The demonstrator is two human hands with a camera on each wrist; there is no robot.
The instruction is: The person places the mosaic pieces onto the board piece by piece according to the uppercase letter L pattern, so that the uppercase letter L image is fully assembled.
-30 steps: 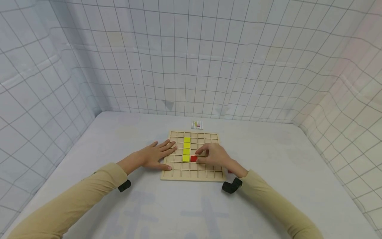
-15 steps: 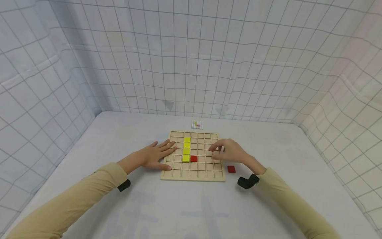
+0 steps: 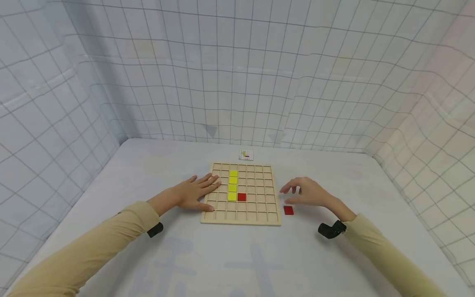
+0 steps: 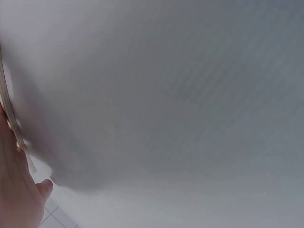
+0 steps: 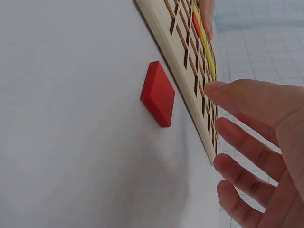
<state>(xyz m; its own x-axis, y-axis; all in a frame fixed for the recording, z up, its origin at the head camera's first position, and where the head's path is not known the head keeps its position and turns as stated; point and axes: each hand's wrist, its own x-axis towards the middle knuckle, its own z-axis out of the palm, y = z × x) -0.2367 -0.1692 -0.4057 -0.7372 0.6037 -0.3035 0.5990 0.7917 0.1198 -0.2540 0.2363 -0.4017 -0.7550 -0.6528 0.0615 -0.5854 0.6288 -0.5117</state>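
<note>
A wooden grid board (image 3: 241, 218) lies on the white table. Down one of its columns runs a line of several yellow square tiles (image 3: 232, 184), and a red tile (image 3: 241, 197) sits in the cell right of the lowest one. My left hand (image 3: 194, 193) rests with fingers spread on the board's left edge. To the right of the board my right hand (image 3: 309, 192) hovers with loosely bent fingers, nothing between them. Just below its thumb a loose red tile (image 3: 288, 210) lies on the table; the right wrist view shows this thick square tile (image 5: 158, 95) beside the board's edge.
A small card (image 3: 246, 155) with a printed grid and coloured cells lies behind the board. White cloth with dark grid lines (image 3: 237, 82) walls off the back and both sides of the table (image 3: 208, 255).
My right hand has moved right, off the red tile on the board and past the board's edge. The loose red tile, mostly hidden before, now shows. My left hand stays put.
</note>
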